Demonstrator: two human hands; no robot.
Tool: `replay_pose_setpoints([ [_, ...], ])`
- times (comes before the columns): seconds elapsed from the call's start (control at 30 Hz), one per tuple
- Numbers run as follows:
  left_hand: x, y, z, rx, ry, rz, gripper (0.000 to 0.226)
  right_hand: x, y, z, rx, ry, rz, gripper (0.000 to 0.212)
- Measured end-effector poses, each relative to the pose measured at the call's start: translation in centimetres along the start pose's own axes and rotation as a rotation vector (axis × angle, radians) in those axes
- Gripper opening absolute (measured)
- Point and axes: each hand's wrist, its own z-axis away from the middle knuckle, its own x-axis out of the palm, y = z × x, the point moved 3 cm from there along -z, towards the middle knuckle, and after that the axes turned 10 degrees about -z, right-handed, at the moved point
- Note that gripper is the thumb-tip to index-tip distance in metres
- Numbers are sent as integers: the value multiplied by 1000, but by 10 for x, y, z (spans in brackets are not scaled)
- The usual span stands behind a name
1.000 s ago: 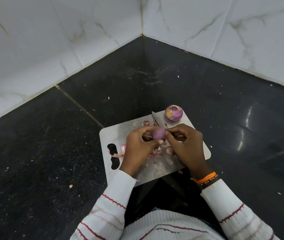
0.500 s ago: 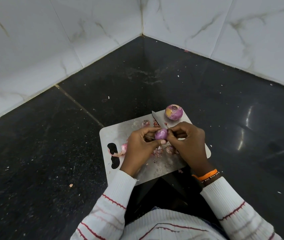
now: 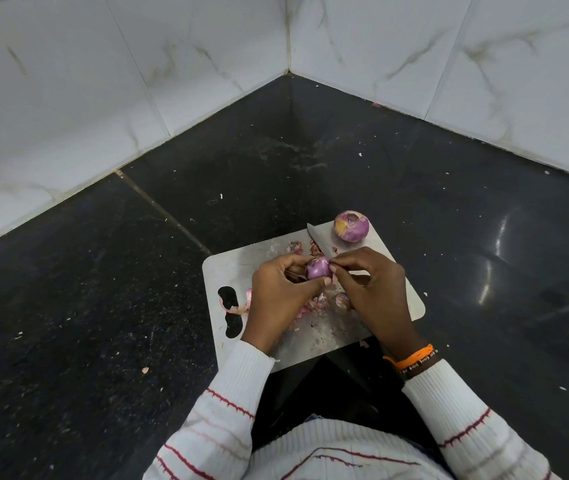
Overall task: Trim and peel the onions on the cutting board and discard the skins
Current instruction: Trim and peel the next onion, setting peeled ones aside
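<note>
A steel cutting board (image 3: 252, 261) lies on the black counter in front of me. My left hand (image 3: 276, 299) grips a small purple onion (image 3: 317, 268) above the board. My right hand (image 3: 373, 289) pinches at the onion's top right side with thumb and forefinger. A second, larger purple onion (image 3: 351, 226) sits at the board's far right corner. A knife (image 3: 317, 239) lies on the board beside it, blade pointing away from me, its handle hidden under my right hand. Pink onion skins (image 3: 321, 303) lie scattered on the board below my hands.
A curl of skin (image 3: 238, 308) lies across the board's handle cut-out (image 3: 229, 313). The black granite counter (image 3: 103, 306) carries small specks and meets white marble-tiled walls (image 3: 137, 64) in a corner straight ahead.
My hands have turned the small onion slightly, and my right thumb and forefinger have closed in on its top right side. The larger onion and the knife have not moved.
</note>
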Motion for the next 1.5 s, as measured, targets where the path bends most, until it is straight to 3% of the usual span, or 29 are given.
replay_pose_setpoints([
  [0.3,-1,1,-1,121,-47,-79,32,2,0,0,-36,-127,125,5],
  [0.4,0,0,0,122,-113,-46,36,-4,5,-4,7,-48,138,4],
  [0.5,-2,-1,0,97,-111,-2,32,-11,17,-6,121,38,14,9],
  [0.7,-3,-1,-3,127,-97,-53,32,3,8,0,213,-144,-177,17],
  [0.83,-3,-2,-4,166,-129,-83,36,1,10,-2,264,-181,-246,24],
  [1.2,-3,0,-4,238,-174,-111,45,0,1,-3,84,-215,-88,18],
  [1.5,1,2,1,263,-181,-35,47,-5,-2,-5,71,-158,-61,13],
])
